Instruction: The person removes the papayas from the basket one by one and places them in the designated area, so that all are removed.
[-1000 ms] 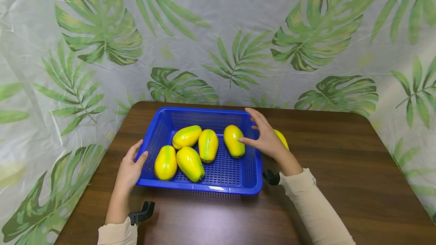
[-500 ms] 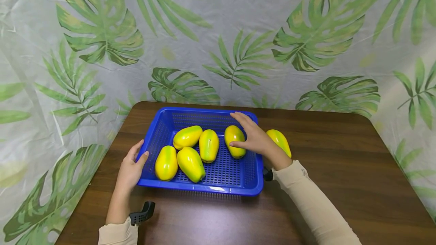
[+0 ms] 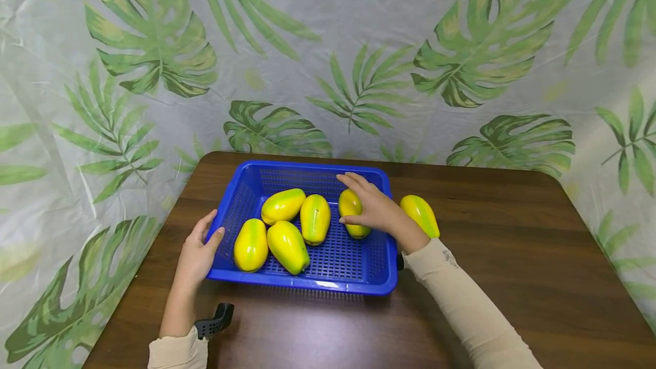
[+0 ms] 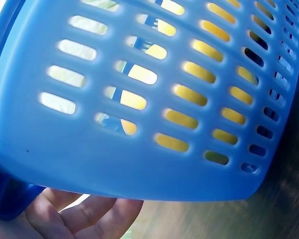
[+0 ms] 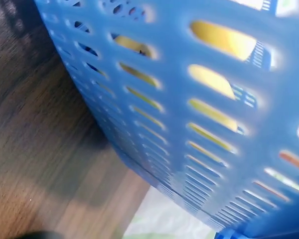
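A blue perforated plastic basket sits on the table with several yellow-green papayas inside. My left hand grips the basket's left rim, thumb at the top edge; the left wrist view shows its fingers bent beside the basket wall. My right hand reaches over the right side of the basket, fingers spread above the rightmost papaya and partly hiding it. Whether it touches that fruit I cannot tell. The right wrist view shows mainly the basket's outer wall, with yellow fruit through its slots.
Another papaya lies on the brown wooden table, just right of the basket and close to my right forearm. A leaf-patterned cloth hangs behind the table's far edge. Dark wrist mounts stick out from the wrists.
My right hand has moved left over the rightmost papaya, uncovering more of the papaya on the table. My left hand keeps its place on the rim, and the fruit in the basket stays put.
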A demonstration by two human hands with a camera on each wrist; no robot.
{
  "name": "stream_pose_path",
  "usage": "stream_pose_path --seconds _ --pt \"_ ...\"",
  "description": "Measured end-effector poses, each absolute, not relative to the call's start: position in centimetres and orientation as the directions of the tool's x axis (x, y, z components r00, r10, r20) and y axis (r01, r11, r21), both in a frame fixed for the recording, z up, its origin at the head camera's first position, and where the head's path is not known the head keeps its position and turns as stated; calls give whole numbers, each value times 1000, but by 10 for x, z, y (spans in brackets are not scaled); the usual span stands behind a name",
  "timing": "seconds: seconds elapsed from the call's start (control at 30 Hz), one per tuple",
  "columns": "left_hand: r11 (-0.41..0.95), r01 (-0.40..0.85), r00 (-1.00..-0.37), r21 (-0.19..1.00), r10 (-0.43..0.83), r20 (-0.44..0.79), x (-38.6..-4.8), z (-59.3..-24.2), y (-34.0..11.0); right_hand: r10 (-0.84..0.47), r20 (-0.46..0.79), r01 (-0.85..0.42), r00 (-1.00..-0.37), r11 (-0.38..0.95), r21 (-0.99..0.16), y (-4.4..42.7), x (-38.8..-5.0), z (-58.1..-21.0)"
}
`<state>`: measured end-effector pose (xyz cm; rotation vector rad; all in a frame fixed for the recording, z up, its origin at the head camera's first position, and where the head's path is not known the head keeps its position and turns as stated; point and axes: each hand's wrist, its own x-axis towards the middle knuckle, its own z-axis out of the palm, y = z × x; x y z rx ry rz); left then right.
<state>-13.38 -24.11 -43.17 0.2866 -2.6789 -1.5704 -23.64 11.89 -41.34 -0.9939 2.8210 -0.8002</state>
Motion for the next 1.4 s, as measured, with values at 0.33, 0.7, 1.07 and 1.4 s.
stream_pose_path --seconds 0.33,0.7,1.07,1.4 --pt "486 -147 -982 862 -173 -70 -133 -432 -241 -635 43 -591 -771 688 -421 113 -237 -417" --pt "486 -142 -983 862 -169 -67 -133 -433 -241 -684 7 -606 -729 641 -472 112 -230 -417" --pt "482 -133 -985 866 -165 -59 -134 -432 -241 -646 -84 -577 -759 727 -371 109 -226 -418" --pt "473 -149 -982 868 -172 -75 -133 -431 -241 -609 -148 -572 -779 787 -231 105 -227 -423"
